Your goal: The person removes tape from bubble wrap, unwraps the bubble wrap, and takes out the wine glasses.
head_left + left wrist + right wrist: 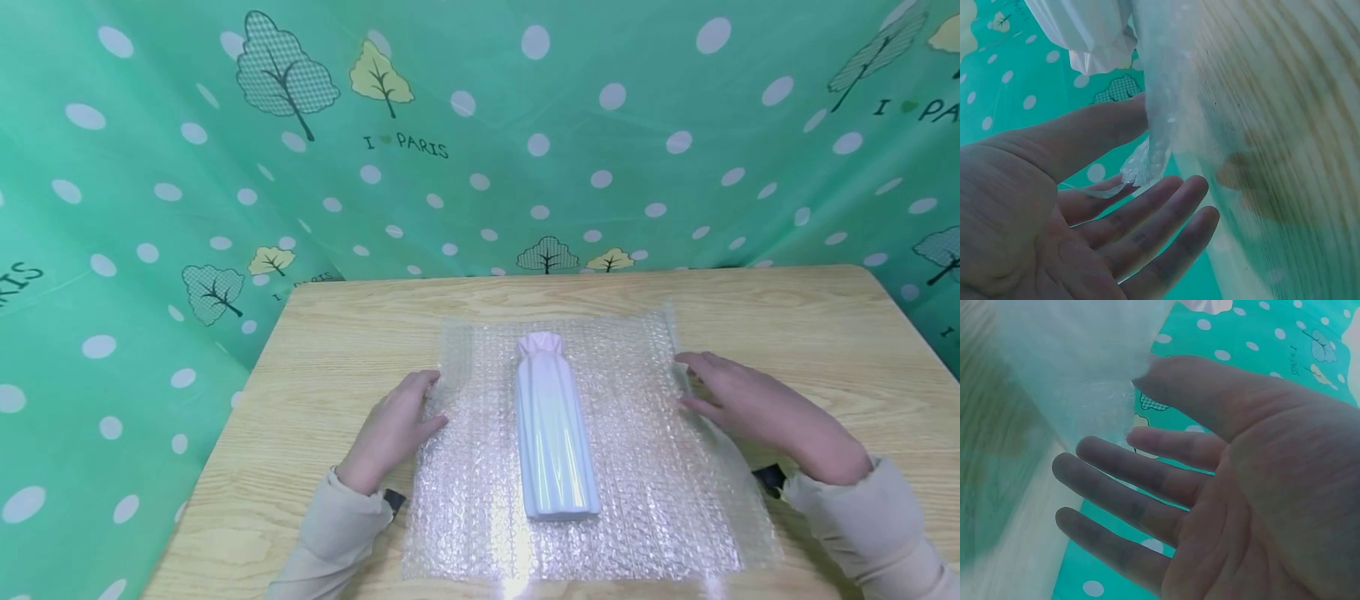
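A pink-to-pale-blue vase with a pleated surface lies on its side on a sheet of bubble wrap, its ruffled mouth toward the back. At the sheet's left edge is my left hand; in the left wrist view its thumb meets the wrap's edge and the fingers extend loosely. My right hand is at the opposite edge, thumb and fingertips right at the wrap. The right wrist view shows those fingers spread and nearly straight, the thumb tip beside the film.
Underneath is a light wood-grain table with rounded back corners. A green polka-dot cloth printed with trees hangs behind it and along the left side. Light glares off the front of the wrap.
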Available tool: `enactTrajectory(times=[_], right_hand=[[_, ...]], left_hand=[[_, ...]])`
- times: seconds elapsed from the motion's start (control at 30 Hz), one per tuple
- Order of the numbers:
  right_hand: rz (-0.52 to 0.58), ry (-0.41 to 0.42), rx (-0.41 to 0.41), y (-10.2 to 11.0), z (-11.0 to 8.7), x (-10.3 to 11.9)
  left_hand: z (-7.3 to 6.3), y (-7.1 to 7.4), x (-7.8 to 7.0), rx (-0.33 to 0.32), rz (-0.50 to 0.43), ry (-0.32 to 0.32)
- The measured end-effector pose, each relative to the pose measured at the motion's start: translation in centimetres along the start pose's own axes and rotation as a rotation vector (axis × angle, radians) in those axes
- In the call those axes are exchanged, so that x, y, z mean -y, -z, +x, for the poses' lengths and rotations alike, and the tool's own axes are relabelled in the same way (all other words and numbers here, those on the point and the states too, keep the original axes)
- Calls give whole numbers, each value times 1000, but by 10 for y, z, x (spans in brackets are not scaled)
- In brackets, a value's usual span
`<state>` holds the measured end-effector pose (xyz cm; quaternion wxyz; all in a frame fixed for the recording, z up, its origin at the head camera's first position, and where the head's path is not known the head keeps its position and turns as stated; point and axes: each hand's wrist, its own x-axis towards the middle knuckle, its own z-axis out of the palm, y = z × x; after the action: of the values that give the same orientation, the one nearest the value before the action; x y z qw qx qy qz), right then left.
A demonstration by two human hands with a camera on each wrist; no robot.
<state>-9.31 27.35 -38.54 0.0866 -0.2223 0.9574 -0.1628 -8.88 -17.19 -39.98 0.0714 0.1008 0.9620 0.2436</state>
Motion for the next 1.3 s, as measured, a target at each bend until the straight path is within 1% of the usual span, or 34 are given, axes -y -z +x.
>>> enactTrajectory(times=[0.27, 0.5, 0.67, 0.77, 0.93, 1.07, 1.2, 1.3], right_hand=[[1, -7, -6, 4, -3, -4], [7, -43, 20, 9, -6, -9], [-17, -35, 20, 11, -7, -14], [-40, -25, 13, 11, -7, -15], [-71, 1, -28, 13, -9, -15], [-47, 0, -35, 15, -10, -12], [24, -10, -17, 18, -11, -7], [63, -4, -4, 19, -11, -2]], left_hand=[[-1, 3, -1, 0, -4, 10], [0, 6, 1, -10, -16, 17], [-2, 9, 1, -9, -17, 26], [-2, 12, 1, -19, -13, 16], [-2, 15, 0, -42, -25, 12], [-1, 17, 1, -58, -38, 6], [-3, 20, -1, -77, -39, -12], [-4, 23, -4, -106, -33, -33]])
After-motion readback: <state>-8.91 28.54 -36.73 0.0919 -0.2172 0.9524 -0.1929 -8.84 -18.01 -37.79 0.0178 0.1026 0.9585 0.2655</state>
